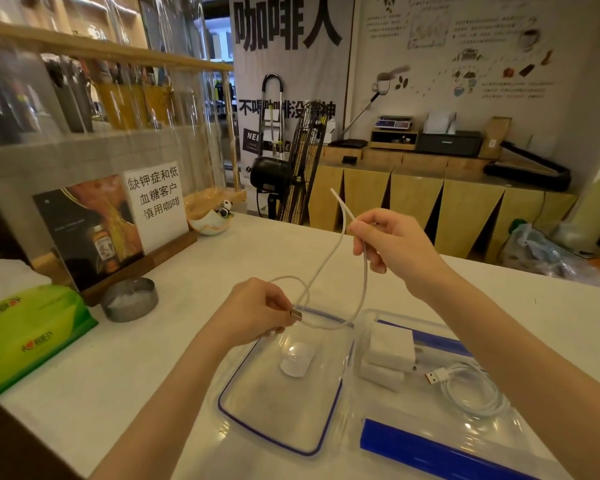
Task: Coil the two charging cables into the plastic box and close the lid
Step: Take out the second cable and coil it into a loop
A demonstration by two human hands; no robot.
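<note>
- The left hand (257, 308) is hovering over the far rim of the clear rectangular plastic lid with a blue seal (243, 372), its fingers (280, 304) pinching the metal plug end of a thin white charging cable (326, 261).
- The right hand (392, 240) is held higher, at about 1 o'clock from the left hand, its fingers (362, 251) pinching the same cable further along; the free end is sticking up past it, and a slack loop is hanging between the two hands.
- The loop is dangling above the lid's far edge, not lying in anything.
- The clear plastic box with blue clip edges (440, 455) is sitting at 3 o'clock from the lid, just beside it on the pale white surface (153, 358).
- Inside the box, a second coiled white cable with an orange-tipped plug (471, 393) is lying beside two white charger blocks (390, 351), which are taking up the box's far left corner.
- A round white sticker (297, 363) is showing near the middle of the lid.
- A green tissue pack (28, 334) is lying at 9 o'clock, well apart.
- A round metal tin (129, 299) is standing at 10 o'clock from the lid, in front of a wooden sign holder (118, 220).
</note>
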